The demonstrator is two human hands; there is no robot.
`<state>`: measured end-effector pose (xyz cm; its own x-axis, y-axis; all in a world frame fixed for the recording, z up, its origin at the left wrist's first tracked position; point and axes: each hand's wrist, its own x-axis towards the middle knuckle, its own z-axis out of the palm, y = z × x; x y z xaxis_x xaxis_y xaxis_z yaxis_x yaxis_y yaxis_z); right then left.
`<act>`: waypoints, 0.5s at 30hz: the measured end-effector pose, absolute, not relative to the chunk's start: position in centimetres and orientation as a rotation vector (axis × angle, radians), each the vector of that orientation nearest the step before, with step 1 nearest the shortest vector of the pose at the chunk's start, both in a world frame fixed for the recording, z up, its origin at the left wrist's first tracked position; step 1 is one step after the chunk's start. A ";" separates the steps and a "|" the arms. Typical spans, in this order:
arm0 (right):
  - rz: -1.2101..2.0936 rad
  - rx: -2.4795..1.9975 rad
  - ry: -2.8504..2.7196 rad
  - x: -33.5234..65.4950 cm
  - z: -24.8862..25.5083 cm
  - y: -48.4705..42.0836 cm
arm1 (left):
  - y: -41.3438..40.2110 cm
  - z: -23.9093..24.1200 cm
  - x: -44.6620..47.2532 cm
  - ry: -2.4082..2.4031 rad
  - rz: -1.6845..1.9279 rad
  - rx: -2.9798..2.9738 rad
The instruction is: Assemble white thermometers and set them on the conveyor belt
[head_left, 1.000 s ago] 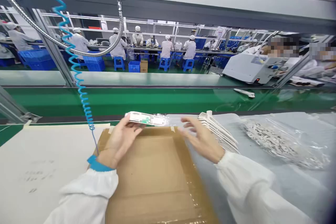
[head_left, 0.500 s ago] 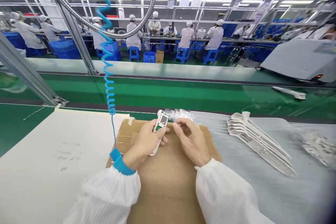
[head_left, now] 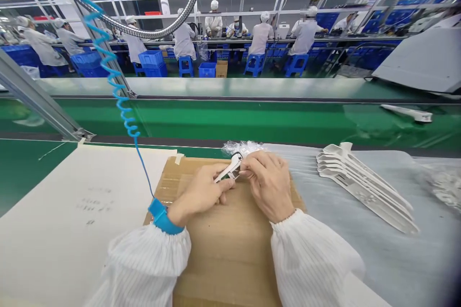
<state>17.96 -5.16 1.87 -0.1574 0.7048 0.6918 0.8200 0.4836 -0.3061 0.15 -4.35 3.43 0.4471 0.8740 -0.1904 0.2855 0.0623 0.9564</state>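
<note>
A slim white plastic device housing [head_left: 227,171] is tilted on its side above the cardboard sheet [head_left: 230,249]. My left hand [head_left: 203,187] wraps round its lower part, thumb along the near side. At its upper right edge, the fingertips of my right hand [head_left: 268,180] are pinched together against the housing; what lies between them is too small to make out. A dark curved edge shows at the housing's top end. Round my left wrist is a blue strap [head_left: 163,217] joined to a coiled blue cord [head_left: 120,91].
Nested white plastic shells [head_left: 363,187] lie to the right, beside a bag of small white parts [head_left: 441,184]. Crumpled clear plastic [head_left: 243,147] sits behind my hands. One white piece [head_left: 406,112] rests on the green belt [head_left: 223,117]. Several people in white work farther back.
My right hand has closed in from beside the device to its edge, fingers now pinched. The device has been turned, so its screen and green board no longer face me.
</note>
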 end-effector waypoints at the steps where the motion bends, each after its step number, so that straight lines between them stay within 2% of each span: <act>1: -0.126 -1.235 -1.911 17.9 1.9 -5.2 | -4.3 3.4 0.2 1.085 0.635 1.447; 5: 0.157 -1.077 -1.890 17.6 2.0 -5.8 | -3.5 3.3 0.1 1.361 0.838 1.334; 9: 0.333 -1.322 -1.615 19.0 1.7 -4.6 | -2.7 3.5 -0.9 1.521 0.998 1.078; 12: 0.261 -1.613 -1.472 21.1 0.8 -1.5 | -2.7 3.9 -1.0 1.470 1.014 1.015; 15: 0.042 -1.796 -1.670 22.6 0.1 1.2 | -3.0 4.0 -0.5 1.413 1.043 1.069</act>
